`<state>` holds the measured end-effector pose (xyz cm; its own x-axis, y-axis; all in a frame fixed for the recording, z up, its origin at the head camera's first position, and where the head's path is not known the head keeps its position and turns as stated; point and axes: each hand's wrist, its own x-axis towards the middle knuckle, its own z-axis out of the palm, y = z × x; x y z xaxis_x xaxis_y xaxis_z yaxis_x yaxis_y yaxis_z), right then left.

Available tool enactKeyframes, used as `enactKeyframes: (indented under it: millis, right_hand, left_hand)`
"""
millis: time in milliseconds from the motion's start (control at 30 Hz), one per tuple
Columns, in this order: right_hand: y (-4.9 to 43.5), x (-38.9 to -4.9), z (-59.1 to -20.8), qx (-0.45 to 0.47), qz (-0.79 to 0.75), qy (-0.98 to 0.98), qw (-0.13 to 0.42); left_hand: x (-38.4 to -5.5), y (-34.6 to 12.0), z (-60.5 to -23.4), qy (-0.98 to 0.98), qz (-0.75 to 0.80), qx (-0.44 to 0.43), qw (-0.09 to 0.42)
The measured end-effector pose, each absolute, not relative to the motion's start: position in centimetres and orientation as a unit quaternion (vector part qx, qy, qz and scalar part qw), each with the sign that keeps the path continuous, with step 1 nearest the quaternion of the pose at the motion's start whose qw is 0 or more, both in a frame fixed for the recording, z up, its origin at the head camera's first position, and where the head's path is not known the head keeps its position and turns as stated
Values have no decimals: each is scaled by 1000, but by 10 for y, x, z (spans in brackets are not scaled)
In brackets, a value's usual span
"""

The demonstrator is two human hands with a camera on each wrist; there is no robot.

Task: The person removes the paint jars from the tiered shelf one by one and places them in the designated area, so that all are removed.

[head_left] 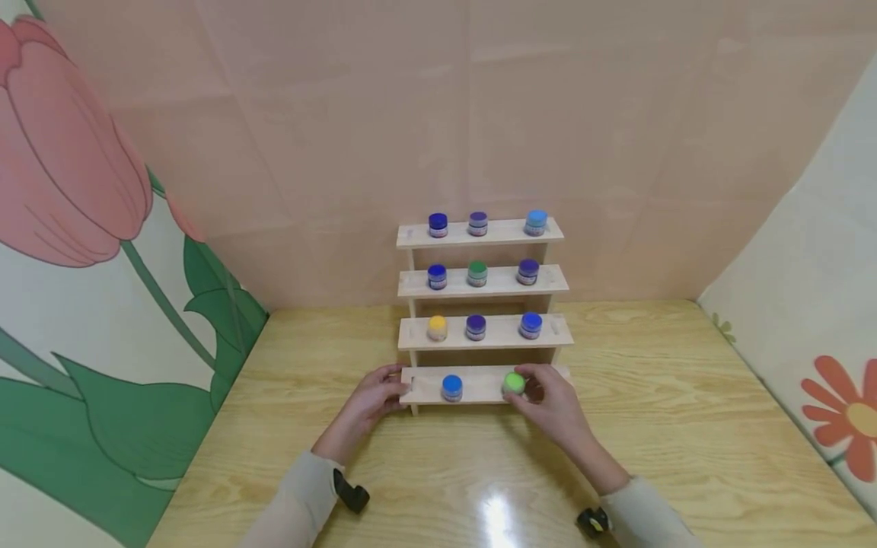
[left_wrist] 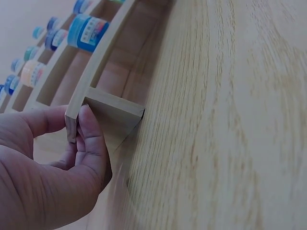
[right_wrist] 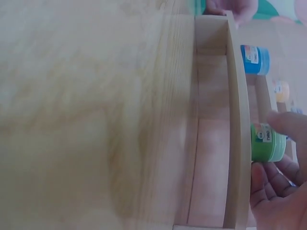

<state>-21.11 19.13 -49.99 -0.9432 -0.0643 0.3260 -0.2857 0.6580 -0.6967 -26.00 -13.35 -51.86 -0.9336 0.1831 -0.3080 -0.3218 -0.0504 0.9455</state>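
A small paint jar with a light green lid (head_left: 514, 383) stands on the lowest step of a pale wooden tiered rack (head_left: 483, 373). My right hand (head_left: 556, 407) holds that jar between thumb and fingers. In the right wrist view, the green jar (right_wrist: 261, 143) has a white label and its base meets the board. My left hand (head_left: 373, 399) grips the left end of the same step. The left wrist view shows the thumb and fingers of this hand (left_wrist: 57, 167) pinching the board's edge. A blue jar (head_left: 452, 389) stands on this step between the hands.
Three higher steps carry more jars, among them a yellow-lidded one (head_left: 437, 328), a green one (head_left: 477, 274) and a light blue one (head_left: 537, 222). The rack stands on a wood-grain table (head_left: 685, 426), before a pinkish-brown backdrop (head_left: 479, 114). Flower-printed panels flank the table.
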Motion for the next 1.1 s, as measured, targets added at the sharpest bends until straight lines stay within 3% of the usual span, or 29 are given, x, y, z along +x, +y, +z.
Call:
enactKeyframes:
  millis: [400, 1100]
  right_hand:
    - [192, -208, -497, 86, 378, -904, 179]
    - [237, -202, -484, 64, 400, -887, 223]
  left_hand:
    - [-258, -133, -520, 663, 727, -51, 170]
    - [-258, -135, -520, 663, 728, -40, 172]
